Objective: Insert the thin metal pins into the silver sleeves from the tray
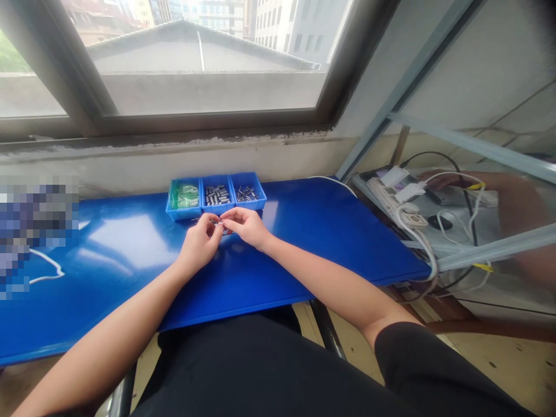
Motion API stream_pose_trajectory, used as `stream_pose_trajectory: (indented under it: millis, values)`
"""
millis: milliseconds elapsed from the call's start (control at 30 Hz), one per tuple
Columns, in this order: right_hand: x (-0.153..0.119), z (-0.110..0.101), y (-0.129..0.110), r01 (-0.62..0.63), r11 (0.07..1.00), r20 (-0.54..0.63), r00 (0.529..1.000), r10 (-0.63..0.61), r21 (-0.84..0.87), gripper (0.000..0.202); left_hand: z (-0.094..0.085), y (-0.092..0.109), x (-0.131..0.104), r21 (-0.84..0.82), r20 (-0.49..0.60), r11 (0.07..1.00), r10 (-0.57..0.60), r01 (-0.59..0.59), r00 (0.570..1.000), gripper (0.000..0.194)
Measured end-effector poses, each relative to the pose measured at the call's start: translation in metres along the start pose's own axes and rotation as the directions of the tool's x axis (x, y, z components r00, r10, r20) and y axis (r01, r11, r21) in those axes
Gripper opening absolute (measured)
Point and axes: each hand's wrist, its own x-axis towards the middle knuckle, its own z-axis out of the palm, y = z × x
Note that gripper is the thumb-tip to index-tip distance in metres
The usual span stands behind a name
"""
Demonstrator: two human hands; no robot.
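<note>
My left hand (202, 238) and my right hand (247, 225) meet just in front of the blue bins, fingertips pinched together. Between them is a small shiny metal part (226, 230), mostly covered by the fingers, so its kind cannot be made out. A thin pin-like end pokes out left of my left hand. Behind the hands stand three joined bins: the left bin (183, 216) has a green bag with pale pieces, the middle one short metal cylinders (217, 195), the right one thin metal pins (246, 193).
The bins stand on a blue table (295, 255) below a window (208, 58). At the right, a metal frame (408, 98) borders a power strip (391, 197) with white cables; another person's arm (516, 197) is behind it. A blurred patch covers the far left.
</note>
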Motion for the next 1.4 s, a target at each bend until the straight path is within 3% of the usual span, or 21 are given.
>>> stream_pose_trajectory:
  millis: [1400]
  values:
    - [-0.0003,0.0004,0.0004,0.006,1.000,0.000,1.000,-0.006,-0.025,0.026,-0.0014,0.0027,-0.0001,-0.017,0.012,1.000,-0.016,0.017,1.000,0.026]
